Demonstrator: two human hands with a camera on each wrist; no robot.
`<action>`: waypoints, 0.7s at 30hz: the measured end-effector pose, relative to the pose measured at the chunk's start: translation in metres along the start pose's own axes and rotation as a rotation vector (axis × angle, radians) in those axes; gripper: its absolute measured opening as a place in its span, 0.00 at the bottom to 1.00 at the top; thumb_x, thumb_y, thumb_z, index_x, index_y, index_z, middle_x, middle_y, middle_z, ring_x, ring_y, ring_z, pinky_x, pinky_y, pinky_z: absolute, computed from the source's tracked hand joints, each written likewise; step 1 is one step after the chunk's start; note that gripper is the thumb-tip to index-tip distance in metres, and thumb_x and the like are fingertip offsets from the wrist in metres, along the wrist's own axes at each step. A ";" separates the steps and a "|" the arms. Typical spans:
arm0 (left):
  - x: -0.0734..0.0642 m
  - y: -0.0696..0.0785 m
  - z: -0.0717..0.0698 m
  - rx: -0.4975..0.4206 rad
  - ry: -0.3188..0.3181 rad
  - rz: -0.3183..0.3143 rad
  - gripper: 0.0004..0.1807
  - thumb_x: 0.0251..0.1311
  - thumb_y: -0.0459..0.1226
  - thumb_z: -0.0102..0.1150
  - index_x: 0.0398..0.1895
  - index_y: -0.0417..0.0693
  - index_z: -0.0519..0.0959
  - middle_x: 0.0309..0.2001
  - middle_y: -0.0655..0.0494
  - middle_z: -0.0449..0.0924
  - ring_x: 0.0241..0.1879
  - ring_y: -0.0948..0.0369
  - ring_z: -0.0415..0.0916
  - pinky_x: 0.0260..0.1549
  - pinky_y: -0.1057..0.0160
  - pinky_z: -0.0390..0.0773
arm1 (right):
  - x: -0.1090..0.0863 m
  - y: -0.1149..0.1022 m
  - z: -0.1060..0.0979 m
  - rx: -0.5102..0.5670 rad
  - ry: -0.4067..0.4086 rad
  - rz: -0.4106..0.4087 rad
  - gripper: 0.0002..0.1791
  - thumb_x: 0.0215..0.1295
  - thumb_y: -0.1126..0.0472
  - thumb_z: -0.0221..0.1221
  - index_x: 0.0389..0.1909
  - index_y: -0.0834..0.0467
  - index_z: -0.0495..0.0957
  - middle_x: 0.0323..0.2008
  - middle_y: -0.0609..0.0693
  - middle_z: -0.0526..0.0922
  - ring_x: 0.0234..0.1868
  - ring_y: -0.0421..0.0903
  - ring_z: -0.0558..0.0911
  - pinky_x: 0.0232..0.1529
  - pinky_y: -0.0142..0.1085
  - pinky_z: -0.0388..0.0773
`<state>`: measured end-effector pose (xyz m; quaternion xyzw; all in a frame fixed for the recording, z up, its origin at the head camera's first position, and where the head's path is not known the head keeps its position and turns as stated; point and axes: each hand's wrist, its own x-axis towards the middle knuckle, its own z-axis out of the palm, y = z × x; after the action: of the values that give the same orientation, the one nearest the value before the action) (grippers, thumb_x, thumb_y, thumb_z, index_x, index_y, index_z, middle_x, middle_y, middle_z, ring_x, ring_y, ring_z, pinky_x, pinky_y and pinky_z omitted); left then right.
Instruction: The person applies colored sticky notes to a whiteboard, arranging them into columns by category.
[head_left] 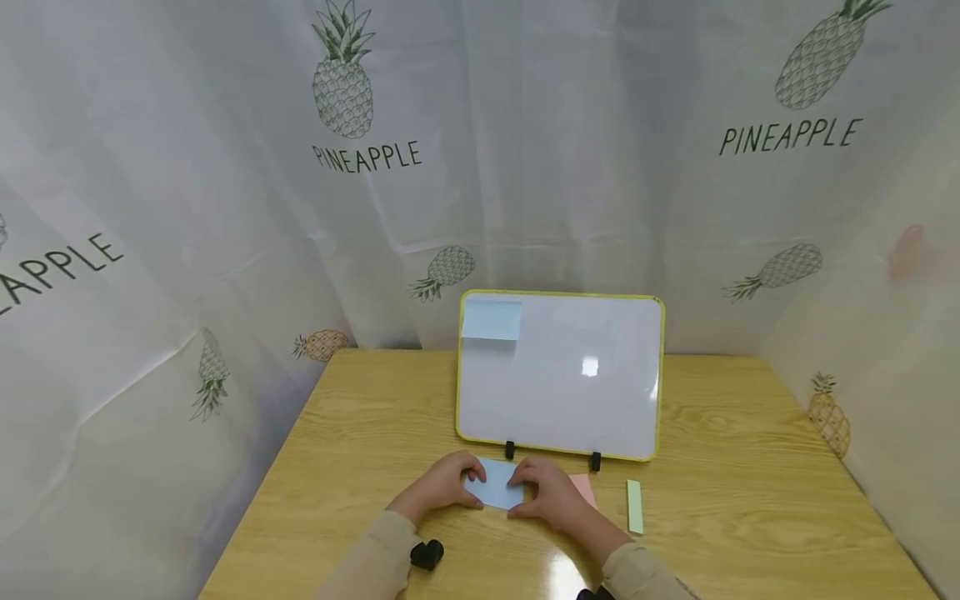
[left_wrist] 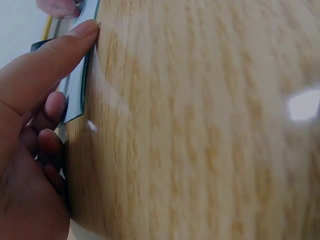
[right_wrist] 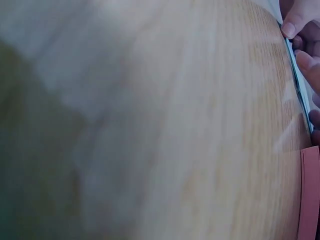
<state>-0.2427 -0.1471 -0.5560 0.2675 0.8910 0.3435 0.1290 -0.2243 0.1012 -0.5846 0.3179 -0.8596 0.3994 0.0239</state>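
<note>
A light-blue sticky note pad is held just in front of the whiteboard, close over the table. My left hand pinches its left end, thumb along the near edge and fingers behind. At the other end my right hand grips it between thumb and fingers. The left wrist view shows the pad edge-on under the left thumb; in the right wrist view it is a thin blue strip between both hands. Another blue sticky note is stuck at the board's upper left corner.
A pink sticky note pad lies partly hidden behind the right hand, with a narrow pale-green pad to its right. Two black feet, one at left, support the yellow-framed board. A pineapple-print curtain surrounds the wooden table.
</note>
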 end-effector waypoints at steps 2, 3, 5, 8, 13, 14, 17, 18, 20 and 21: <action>0.000 -0.001 0.001 -0.016 0.000 -0.011 0.16 0.43 0.37 0.79 0.34 0.52 0.81 0.31 0.64 0.71 0.33 0.66 0.67 0.38 0.65 0.70 | 0.000 0.000 0.000 0.006 0.003 -0.006 0.22 0.42 0.45 0.77 0.36 0.52 0.85 0.40 0.41 0.79 0.42 0.43 0.76 0.42 0.36 0.76; 0.001 -0.002 0.001 -0.026 0.000 -0.017 0.16 0.43 0.37 0.79 0.34 0.52 0.81 0.31 0.64 0.71 0.34 0.66 0.67 0.38 0.64 0.70 | 0.000 0.001 0.000 0.003 0.002 -0.006 0.22 0.42 0.45 0.77 0.36 0.52 0.85 0.40 0.41 0.79 0.42 0.43 0.76 0.42 0.36 0.76; 0.001 -0.002 0.002 -0.032 0.000 -0.027 0.15 0.44 0.37 0.79 0.35 0.52 0.82 0.32 0.65 0.71 0.34 0.67 0.67 0.39 0.65 0.70 | 0.001 0.002 0.000 0.003 -0.005 0.004 0.22 0.42 0.44 0.76 0.37 0.51 0.85 0.40 0.40 0.79 0.42 0.42 0.76 0.43 0.36 0.75; 0.001 -0.002 0.001 -0.039 0.003 -0.028 0.15 0.45 0.37 0.78 0.35 0.52 0.82 0.32 0.65 0.72 0.34 0.66 0.68 0.39 0.64 0.71 | 0.002 0.002 0.000 0.010 -0.018 0.019 0.22 0.43 0.44 0.76 0.37 0.51 0.85 0.40 0.40 0.79 0.43 0.41 0.76 0.43 0.36 0.75; 0.000 -0.002 0.000 -0.069 0.000 -0.018 0.13 0.48 0.38 0.77 0.36 0.51 0.83 0.33 0.65 0.73 0.35 0.66 0.68 0.39 0.64 0.71 | 0.002 0.000 -0.002 0.021 -0.044 0.052 0.23 0.43 0.44 0.76 0.38 0.50 0.85 0.40 0.39 0.78 0.43 0.41 0.76 0.45 0.37 0.75; 0.000 -0.002 0.000 -0.081 -0.001 -0.014 0.13 0.48 0.38 0.77 0.36 0.50 0.83 0.33 0.64 0.73 0.35 0.65 0.68 0.39 0.64 0.71 | 0.002 0.000 -0.003 0.024 -0.049 0.056 0.23 0.43 0.44 0.76 0.39 0.50 0.85 0.40 0.39 0.78 0.43 0.41 0.76 0.45 0.37 0.75; 0.000 -0.003 0.000 -0.102 -0.006 -0.026 0.12 0.49 0.39 0.76 0.36 0.51 0.84 0.34 0.65 0.73 0.35 0.66 0.69 0.40 0.64 0.71 | 0.002 -0.003 -0.005 0.036 -0.063 0.055 0.24 0.43 0.45 0.76 0.40 0.51 0.85 0.41 0.40 0.78 0.44 0.41 0.76 0.46 0.37 0.75; 0.000 -0.004 0.000 -0.106 -0.007 -0.030 0.12 0.50 0.40 0.76 0.36 0.52 0.84 0.34 0.65 0.73 0.36 0.66 0.69 0.40 0.64 0.71 | 0.003 -0.003 -0.006 0.039 -0.065 0.049 0.24 0.43 0.45 0.76 0.40 0.52 0.84 0.42 0.41 0.79 0.44 0.41 0.76 0.46 0.37 0.75; 0.000 -0.005 0.000 -0.119 -0.007 -0.039 0.11 0.51 0.40 0.75 0.36 0.53 0.84 0.34 0.65 0.74 0.36 0.66 0.69 0.40 0.64 0.70 | 0.003 -0.004 -0.006 0.041 -0.073 0.042 0.24 0.44 0.46 0.77 0.41 0.52 0.84 0.42 0.42 0.79 0.44 0.42 0.76 0.46 0.38 0.75; 0.000 -0.006 0.000 -0.124 -0.007 -0.043 0.10 0.52 0.41 0.74 0.36 0.53 0.84 0.34 0.65 0.74 0.36 0.66 0.69 0.40 0.64 0.70 | 0.003 -0.005 -0.007 0.039 -0.076 0.043 0.24 0.44 0.46 0.77 0.41 0.53 0.84 0.42 0.42 0.79 0.44 0.42 0.77 0.46 0.38 0.75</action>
<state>-0.2448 -0.1507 -0.5601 0.2409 0.8730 0.3945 0.1557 -0.2257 0.1021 -0.5760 0.3146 -0.8586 0.4040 -0.0238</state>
